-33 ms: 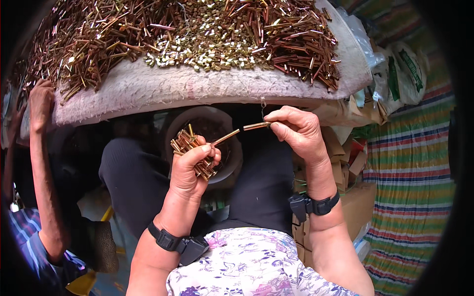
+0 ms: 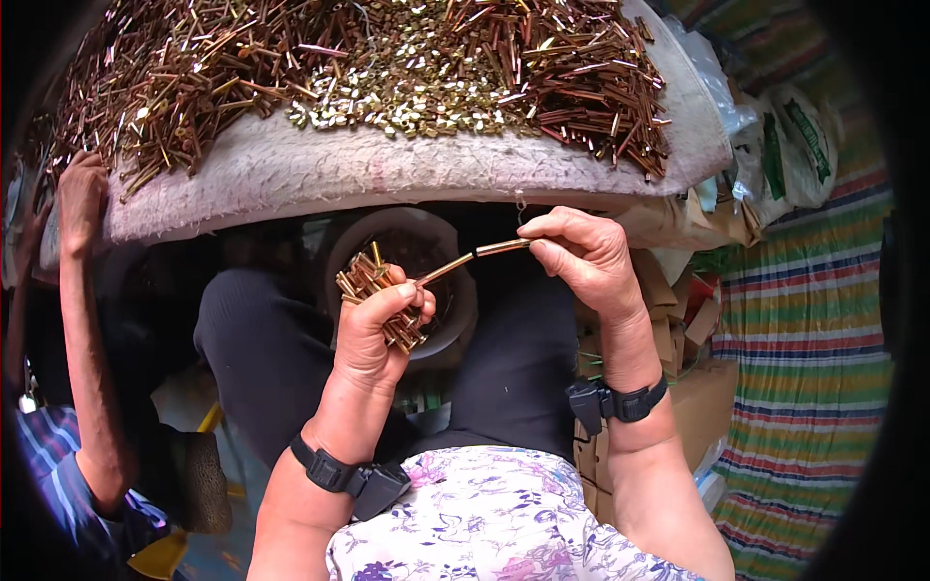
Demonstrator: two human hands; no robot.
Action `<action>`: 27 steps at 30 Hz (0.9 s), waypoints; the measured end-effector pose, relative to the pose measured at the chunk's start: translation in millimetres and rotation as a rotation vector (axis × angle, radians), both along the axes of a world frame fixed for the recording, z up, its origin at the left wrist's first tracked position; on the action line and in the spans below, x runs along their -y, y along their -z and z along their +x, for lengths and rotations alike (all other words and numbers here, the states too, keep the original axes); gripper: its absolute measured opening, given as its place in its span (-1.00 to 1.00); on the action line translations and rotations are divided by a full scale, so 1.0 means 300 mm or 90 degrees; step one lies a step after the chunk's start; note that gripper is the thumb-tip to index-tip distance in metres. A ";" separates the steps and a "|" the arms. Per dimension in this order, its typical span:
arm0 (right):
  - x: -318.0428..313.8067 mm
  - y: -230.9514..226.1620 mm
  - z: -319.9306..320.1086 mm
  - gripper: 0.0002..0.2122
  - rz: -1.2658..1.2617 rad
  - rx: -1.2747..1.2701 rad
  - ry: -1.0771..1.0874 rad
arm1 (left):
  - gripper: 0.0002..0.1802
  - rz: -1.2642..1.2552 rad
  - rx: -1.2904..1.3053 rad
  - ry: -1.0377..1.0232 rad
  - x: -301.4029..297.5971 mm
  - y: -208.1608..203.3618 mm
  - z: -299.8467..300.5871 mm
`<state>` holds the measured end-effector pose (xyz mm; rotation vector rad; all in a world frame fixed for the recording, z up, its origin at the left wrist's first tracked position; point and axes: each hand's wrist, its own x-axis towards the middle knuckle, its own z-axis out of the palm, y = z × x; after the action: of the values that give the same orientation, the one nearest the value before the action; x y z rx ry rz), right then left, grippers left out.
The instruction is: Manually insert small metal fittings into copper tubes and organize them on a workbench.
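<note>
My left hand (image 2: pixel 380 315) is closed around a bundle of slim brass-coloured metal tubes (image 2: pixel 360 275), some with flared ends. One tube (image 2: pixel 448 268) of these juts out to the right between its thumb and forefinger. Between the thumb and fingertips of my right hand (image 2: pixel 581 254) is pinched another thin metal tube (image 2: pixel 502 247), pointing left. The two tubes face each other end to end, almost or just touching; a gap is too small to tell. Both hands are above my lap, near a round bucket (image 2: pixel 463 320) whose inside is dark.
Ahead, a cloth-covered table (image 2: pixel 291 194) bears heaps of brown metal rods (image 2: pixel 601 97) and small shiny nut-like pieces (image 2: pixel 407 102). A co-worker's hand (image 2: pixel 82 198) reaches to the heap at the left. Cardboard boxes (image 2: pixel 702 402) and striped sheeting (image 2: pixel 804 368) are at my right.
The tube in my right hand has tilted slightly and its tip has come a little nearer to the left hand's jutting tube. My left hand has barely moved.
</note>
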<state>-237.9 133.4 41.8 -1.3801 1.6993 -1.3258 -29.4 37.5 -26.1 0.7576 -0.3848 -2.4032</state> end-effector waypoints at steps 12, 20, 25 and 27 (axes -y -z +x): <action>0.148 -0.048 0.179 -0.91 0.074 -0.132 -0.222 | -0.80 -0.069 -0.001 0.057 0.008 -0.040 0.074; 0.322 -0.038 0.176 -0.91 0.006 -0.085 -0.208 | -0.83 -0.070 -0.056 -0.071 0.047 -0.052 0.139; 0.511 -0.023 0.106 -0.92 -0.054 -0.549 0.044 | -0.84 -0.058 -0.098 -0.115 0.074 -0.041 0.165; 0.549 0.005 0.129 -0.88 0.081 -0.698 0.078 | -0.85 -0.054 -0.098 -0.116 0.078 -0.036 0.167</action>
<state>-199.3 -31.4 40.4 -2.1370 2.4910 -0.4361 20.7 14.0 -15.2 0.5410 -0.3379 -2.2410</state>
